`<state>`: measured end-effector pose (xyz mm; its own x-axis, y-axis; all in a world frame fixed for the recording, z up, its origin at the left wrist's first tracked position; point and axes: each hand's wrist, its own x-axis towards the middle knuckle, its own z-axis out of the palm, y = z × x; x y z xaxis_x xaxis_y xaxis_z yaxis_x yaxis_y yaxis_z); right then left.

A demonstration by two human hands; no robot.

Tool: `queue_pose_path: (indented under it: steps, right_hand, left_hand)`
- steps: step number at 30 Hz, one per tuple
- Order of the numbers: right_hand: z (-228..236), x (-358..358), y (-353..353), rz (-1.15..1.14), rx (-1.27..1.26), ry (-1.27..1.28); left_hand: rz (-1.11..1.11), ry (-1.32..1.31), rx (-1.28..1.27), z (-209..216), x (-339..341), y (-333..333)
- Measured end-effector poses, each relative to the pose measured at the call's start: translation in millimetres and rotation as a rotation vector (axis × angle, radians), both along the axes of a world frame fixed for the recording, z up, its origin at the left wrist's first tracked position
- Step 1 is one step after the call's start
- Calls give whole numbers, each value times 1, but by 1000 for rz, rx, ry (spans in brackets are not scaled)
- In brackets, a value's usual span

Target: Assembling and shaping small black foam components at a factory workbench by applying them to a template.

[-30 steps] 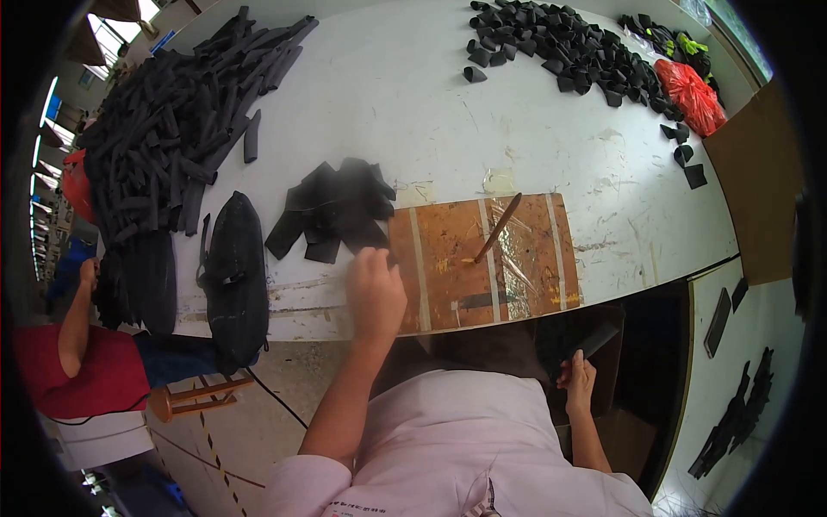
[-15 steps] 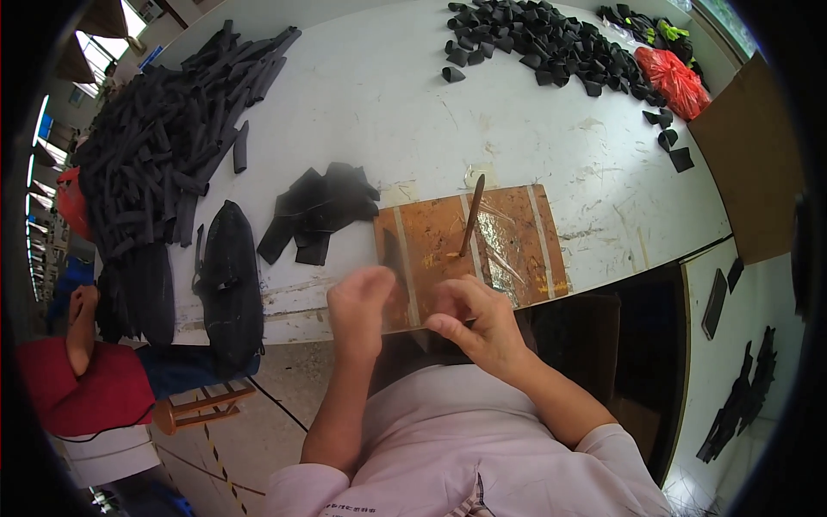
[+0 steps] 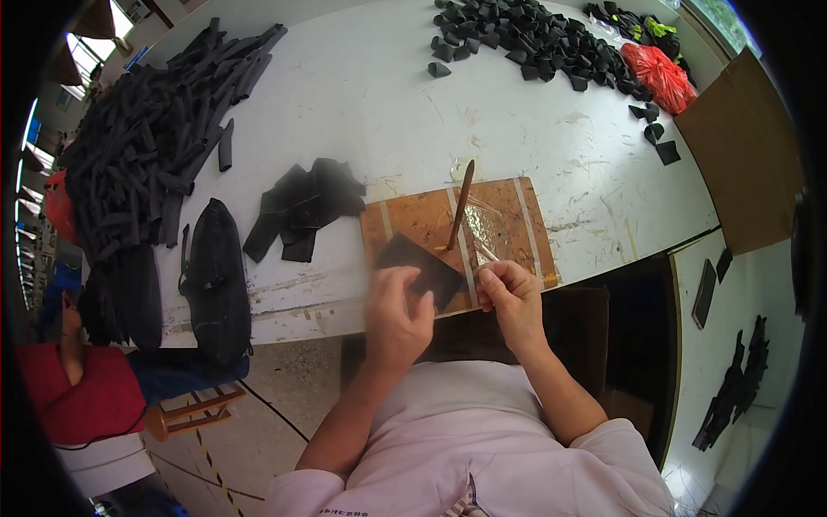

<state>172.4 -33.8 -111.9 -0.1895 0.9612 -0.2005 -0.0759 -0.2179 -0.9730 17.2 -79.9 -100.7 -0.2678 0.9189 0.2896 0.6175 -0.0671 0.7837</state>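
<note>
A flat black rectangular piece of material (image 3: 422, 269) is over the front left of a brown wooden board (image 3: 508, 200). My left hand (image 3: 398, 314), slightly blurred, has its fingers and thumb on the near side of that piece. To the right of it, my right hand (image 3: 515, 303) is closed in a pinch at the board's front edge. What lies between its fingertips is too small to make out. A thin brown stick (image 3: 462, 205) stands upright and a little tilted on the board, just beyond the black piece.
Several black pieces (image 3: 301, 207) lie left of the board, beside a long black pouch (image 3: 220, 280). A heap of dark strips (image 3: 142, 138) covers the far left; small black loops (image 3: 534, 39) and a red bag (image 3: 659, 77) are far right. A person in red (image 3: 82, 388) sits left.
A black piece now shows on the board under my left hand, which has moved right. My right hand has shifted slightly right and its fingers have closed into a pinch.
</note>
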Motion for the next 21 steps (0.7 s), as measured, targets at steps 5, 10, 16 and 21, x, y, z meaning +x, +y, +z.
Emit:
queue_pose_path:
  steps: [5,10,16,21]
  right_hand:
    - [-14,14,-8,-5,-119,27]
    - [-14,17,-12,29,-125,-13]
    - [-10,12,-14,95,-59,-60]
    - [13,-4,-22,101,-8,192]
  left_hand:
    - [-53,306,-120,-19,32,17]
    - [-71,645,-161,-29,38,25]
    - [-69,-40,-39,-30,29,19]
    - [-169,-612,-89,8,32,-1]
